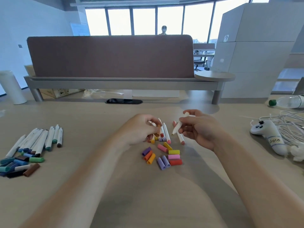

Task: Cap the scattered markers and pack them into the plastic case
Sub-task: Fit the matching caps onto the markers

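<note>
My right hand (196,128) grips a white marker (178,126) above the desk, its bare tip pointing down and left. My left hand (141,129) pinches an orange-brown cap (158,129) over a small bunch of white markers (166,132) lying mid-desk. In front of them lie several loose caps (164,155) in purple, orange, yellow, pink and red. A second group of white markers (41,139) with blue, green and brown caps (19,165) lies at the left. No plastic case is in view.
A white game controller (269,135) and tangled white cables (287,124) sit at the right, with a plastic bottle (289,101) behind them. A brown divider panel (110,56) closes the desk's far side. A white cup (12,87) stands far left.
</note>
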The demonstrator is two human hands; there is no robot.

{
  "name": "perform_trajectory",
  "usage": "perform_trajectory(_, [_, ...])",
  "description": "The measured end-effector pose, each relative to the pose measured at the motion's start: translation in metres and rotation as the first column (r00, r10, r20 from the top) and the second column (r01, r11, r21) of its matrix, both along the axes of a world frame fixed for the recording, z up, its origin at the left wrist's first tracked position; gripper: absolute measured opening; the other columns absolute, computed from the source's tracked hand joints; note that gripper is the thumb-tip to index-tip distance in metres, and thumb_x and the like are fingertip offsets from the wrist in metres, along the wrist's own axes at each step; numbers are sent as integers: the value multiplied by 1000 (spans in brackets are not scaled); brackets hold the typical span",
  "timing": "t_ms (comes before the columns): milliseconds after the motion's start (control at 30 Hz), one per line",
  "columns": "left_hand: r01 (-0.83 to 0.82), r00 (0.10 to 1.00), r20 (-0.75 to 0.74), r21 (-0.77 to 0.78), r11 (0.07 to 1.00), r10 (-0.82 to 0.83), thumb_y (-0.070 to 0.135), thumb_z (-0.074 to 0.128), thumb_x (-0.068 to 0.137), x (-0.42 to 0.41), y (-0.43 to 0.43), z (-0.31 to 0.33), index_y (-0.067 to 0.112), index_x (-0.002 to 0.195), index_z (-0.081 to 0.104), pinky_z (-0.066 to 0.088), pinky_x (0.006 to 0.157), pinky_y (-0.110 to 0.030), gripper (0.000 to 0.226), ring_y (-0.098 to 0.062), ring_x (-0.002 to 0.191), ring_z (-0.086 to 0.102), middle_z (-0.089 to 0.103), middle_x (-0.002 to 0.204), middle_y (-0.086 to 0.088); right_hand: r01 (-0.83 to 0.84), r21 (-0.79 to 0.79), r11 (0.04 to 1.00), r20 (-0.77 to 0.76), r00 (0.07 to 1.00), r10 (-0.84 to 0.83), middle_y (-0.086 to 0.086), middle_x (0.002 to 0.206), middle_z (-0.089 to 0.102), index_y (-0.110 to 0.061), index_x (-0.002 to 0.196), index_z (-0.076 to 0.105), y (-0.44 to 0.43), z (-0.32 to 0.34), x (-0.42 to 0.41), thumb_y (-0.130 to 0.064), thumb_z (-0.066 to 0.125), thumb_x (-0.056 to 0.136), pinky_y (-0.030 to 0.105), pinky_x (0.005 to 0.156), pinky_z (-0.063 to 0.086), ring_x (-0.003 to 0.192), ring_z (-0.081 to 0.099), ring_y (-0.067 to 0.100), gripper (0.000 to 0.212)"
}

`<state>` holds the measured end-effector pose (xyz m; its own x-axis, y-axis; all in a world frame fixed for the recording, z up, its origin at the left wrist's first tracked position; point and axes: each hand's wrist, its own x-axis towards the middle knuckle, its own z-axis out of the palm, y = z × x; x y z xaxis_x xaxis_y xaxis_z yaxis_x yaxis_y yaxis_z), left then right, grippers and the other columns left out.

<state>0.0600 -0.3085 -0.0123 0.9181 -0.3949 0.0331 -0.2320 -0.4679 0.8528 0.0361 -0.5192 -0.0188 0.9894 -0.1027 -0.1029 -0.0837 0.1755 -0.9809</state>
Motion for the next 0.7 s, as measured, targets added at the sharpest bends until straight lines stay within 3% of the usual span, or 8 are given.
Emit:
perform_trajectory(100, [-185,971,-194,-253,950,138,7,65,90,5,-3,-6,6,96,62,40,48,-25,7,-15,55,57,74,83,-13,30,84,996,20,999,-31,28,91,72,-10,111,48,3,-1,3,0,62,93,26,50,55,61,69,27,25])
perform_trajectory(267, [-258,933,-339,-410,875,116,9,67,90,6,-4,-5,4,93,58,36,44,-22,11,-13,51,52,68,71,-10,143,141,980,21,989,-147,21,80,70,-9,108,50,7,-1,6,0,62,93,27,54,57,66,73,29,21])
perform_trajectory(700, [-212,935,-348,-392,895,69,2,65,89,0,-7,-2,2,93,58,35,43,-22,8,-14,51,53,70,75,-15,231,155,960,2,972,-234,23,88,70,-11,113,50,10,0,4,-1,62,94,28,58,58,72,75,31,24])
